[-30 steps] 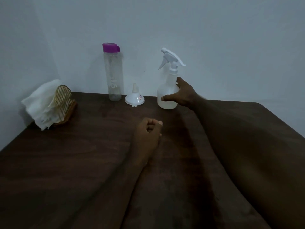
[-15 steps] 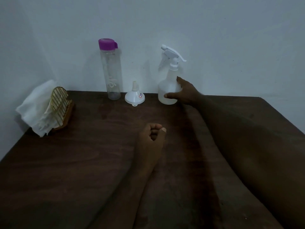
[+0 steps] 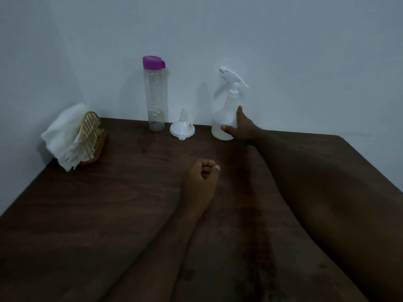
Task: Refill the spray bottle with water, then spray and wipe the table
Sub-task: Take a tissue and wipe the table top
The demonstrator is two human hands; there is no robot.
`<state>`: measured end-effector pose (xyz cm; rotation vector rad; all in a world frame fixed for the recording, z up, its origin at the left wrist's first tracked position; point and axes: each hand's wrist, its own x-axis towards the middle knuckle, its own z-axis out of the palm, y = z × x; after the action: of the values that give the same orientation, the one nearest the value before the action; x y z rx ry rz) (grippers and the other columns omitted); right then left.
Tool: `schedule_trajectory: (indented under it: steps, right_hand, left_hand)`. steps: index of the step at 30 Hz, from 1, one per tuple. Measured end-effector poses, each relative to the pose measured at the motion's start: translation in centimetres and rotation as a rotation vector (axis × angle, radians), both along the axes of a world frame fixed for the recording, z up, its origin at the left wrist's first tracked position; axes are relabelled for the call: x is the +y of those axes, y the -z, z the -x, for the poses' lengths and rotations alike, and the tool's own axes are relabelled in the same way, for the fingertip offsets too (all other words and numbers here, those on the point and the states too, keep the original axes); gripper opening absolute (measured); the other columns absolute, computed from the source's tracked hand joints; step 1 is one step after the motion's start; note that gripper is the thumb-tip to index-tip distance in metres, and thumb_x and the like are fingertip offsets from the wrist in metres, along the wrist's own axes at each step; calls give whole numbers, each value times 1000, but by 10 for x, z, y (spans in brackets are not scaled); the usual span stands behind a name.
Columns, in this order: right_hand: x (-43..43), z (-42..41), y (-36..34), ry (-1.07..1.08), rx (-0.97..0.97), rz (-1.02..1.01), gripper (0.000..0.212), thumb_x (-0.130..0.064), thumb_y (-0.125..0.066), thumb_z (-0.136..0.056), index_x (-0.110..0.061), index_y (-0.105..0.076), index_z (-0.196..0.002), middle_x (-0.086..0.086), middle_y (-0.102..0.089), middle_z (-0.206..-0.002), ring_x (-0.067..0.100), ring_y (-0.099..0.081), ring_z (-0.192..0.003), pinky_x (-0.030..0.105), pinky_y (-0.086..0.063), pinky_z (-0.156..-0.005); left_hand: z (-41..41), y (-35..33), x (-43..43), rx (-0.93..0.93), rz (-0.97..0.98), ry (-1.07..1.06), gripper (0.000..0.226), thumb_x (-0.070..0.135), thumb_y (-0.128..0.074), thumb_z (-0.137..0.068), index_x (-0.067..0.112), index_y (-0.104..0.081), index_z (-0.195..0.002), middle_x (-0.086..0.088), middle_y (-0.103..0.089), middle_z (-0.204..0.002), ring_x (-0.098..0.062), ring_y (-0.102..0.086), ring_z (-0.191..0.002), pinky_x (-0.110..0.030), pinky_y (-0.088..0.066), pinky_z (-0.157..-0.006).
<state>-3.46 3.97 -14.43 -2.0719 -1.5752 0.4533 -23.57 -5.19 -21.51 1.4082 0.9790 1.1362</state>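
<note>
A white spray bottle [image 3: 226,112] stands upright at the back of the dark wooden table [image 3: 109,203], against the wall. My right hand [image 3: 243,128] wraps its lower body, thumb in front and fingers behind. Left of it, a white funnel [image 3: 182,128] rests mouth down, spout up. Further left stands a clear water bottle [image 3: 155,94] with a purple cap. My left hand [image 3: 202,175] rests on the table's middle as a closed fist, holding nothing. White cloth or paper napkins [image 3: 65,136] sit in a gold wire holder [image 3: 92,132] at the back left.
The white wall runs right behind the bottles, and a side wall meets the table's left edge. The table's right edge slants from the back right toward the front. A darker streak [image 3: 250,203] runs down the wood between my arms.
The view has shifted a little. My right hand stays on the spray bottle, which has not left the table. My left fist has hardly moved.
</note>
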Motion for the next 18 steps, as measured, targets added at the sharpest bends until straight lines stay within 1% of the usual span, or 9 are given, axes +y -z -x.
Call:
schedule_trajectory:
  steps: [2,4,7,9,11,12,14,16,18]
  right_hand:
    - [-3,6,6,68,-49,1,110,-47,-66,-89,1,9,-153,16,-15,-162,34,-22,-147,46,-24,-119]
    - [-14,17,15,131,-130,-18,109,-47,-67,-87,3,3,-154,18,-15,-161,35,-21,-147,49,-25,-118]
    - [-37,35,27,154,-175,-102,100,-46,-69,-85,0,-12,-153,18,-25,-156,35,-27,-143,54,-31,-113]
    - [-54,55,32,100,-178,-74,95,-45,-66,-87,-3,-14,-154,18,-24,-157,34,-23,-145,52,-28,-115]
    - [-73,76,34,29,-213,-34,86,-41,-61,-92,-2,-15,-154,18,-22,-158,33,-20,-147,48,-25,-118]
    - [-82,86,34,-14,-225,-38,80,-37,-58,-94,-2,-18,-153,19,-25,-157,33,-22,-146,47,-26,-117]
    - [-103,106,32,-96,-226,-69,66,-29,-54,-97,0,-27,-150,19,-33,-153,32,-29,-143,43,-28,-115]
    - [-117,124,28,-157,-231,-101,52,-23,-51,-98,1,-39,-143,19,-43,-145,32,-38,-136,38,-32,-110]
    - [-127,138,25,-166,-216,-132,46,-24,-53,-98,-3,-47,-139,15,-50,-140,30,-45,-130,37,-36,-106]
  left_hand:
    - [0,-1,4,-18,-5,4,3,21,-63,-91,20,-63,-94,-5,-69,-87,-10,-65,-69,-25,-52,-59]
    - [1,0,4,-24,-19,-5,3,19,-63,-91,17,-63,-94,-8,-69,-87,-9,-64,-66,-20,-50,-57]
    - [1,2,3,-20,-46,-13,2,18,-63,-91,19,-61,-92,-9,-70,-86,-12,-65,-66,-28,-53,-61]
    - [4,-2,2,-33,-50,-47,2,18,-62,-91,19,-61,-91,-8,-69,-85,-12,-65,-67,-32,-54,-64]
    - [8,-6,0,-77,-27,-77,2,19,-61,-91,19,-61,-89,-8,-69,-84,-13,-65,-67,-34,-54,-63]
    - [9,-6,0,-88,-23,-90,2,21,-61,-90,20,-61,-88,-8,-70,-84,-17,-66,-70,-37,-56,-64]
    - [15,-6,-4,-43,-57,-120,5,25,-61,-89,21,-62,-87,-7,-70,-83,-23,-68,-77,-42,-57,-70]
    - [29,-7,-6,5,-91,-172,8,26,-60,-90,21,-62,-84,-5,-69,-80,-23,-67,-78,-44,-57,-73]
    - [49,-11,-8,39,-113,-219,12,29,-60,-90,23,-61,-80,-5,-68,-79,-24,-67,-77,-46,-57,-72]
